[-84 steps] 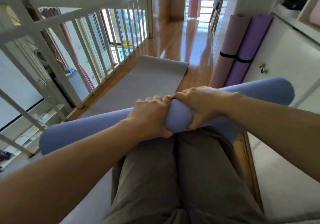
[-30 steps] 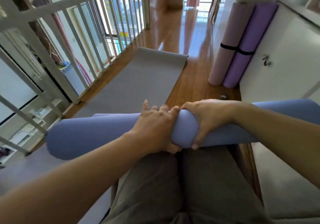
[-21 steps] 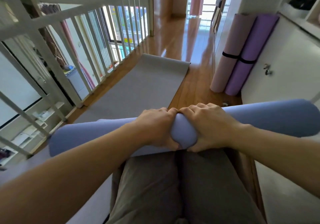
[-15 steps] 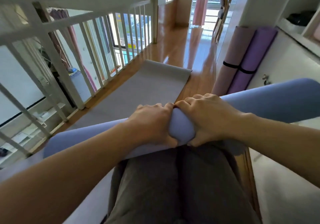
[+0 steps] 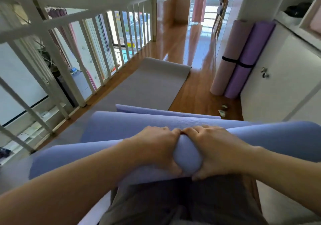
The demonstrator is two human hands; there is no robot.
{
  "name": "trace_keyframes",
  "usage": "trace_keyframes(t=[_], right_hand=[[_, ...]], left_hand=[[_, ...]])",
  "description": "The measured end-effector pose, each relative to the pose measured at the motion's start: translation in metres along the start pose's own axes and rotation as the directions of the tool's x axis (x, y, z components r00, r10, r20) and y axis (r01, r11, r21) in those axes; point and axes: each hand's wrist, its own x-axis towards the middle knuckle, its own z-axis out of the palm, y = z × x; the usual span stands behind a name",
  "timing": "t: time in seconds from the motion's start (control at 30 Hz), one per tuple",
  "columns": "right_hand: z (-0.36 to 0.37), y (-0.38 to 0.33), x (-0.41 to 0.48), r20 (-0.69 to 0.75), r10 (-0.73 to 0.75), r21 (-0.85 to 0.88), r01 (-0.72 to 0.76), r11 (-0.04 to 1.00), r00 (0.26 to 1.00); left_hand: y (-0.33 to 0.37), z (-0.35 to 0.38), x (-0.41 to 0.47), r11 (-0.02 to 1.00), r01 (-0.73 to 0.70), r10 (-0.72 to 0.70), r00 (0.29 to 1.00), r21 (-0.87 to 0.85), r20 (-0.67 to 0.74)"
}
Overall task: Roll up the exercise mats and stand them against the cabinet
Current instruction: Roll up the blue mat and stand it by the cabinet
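A person grips a mostly rolled blue exercise mat (image 5: 278, 141) with both hands, side by side at its middle. The left hand (image 5: 161, 148) and right hand (image 5: 213, 148) each curl their fingers over the top, thumbs underneath, squeezing the roll, which lies crosswise above the person's thighs. A loose flap of it spreads out ahead. Beyond, a grey mat (image 5: 147, 85) lies flat on the wooden floor (image 5: 196, 92) beside a white railing (image 5: 69, 47). A pink rolled mat (image 5: 229, 50) and a purple rolled mat (image 5: 250, 56) stand upright, touching, against the white cabinet (image 5: 286, 78) on the right.

No writing, label or number can be read anywhere here.
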Motion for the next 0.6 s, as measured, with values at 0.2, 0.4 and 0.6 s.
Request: trace_keyframes(t=[0.2,0.4,0.6], right_hand=[[-0.014,0.028,0.039,0.221,-0.015,0.166,-0.023,0.986,0.975],[-0.02,0.041,0.063,0.367,-0.012,0.268,-0.093,0.959,0.93],[-0.014,0.031,0.04,0.098,0.039,-0.041,-0.035,0.999,0.994]], left_hand=[[-0.013,-0.009,0.013,0.999,0.016,-0.017,1.0,-0.031,-0.006],[-0.01,0.004,0.016,0.997,0.019,-0.008,0.989,0.074,-0.15],[-0.034,-0.012,0.037,0.987,-0.025,0.024,1.0,-0.156,-0.006]])
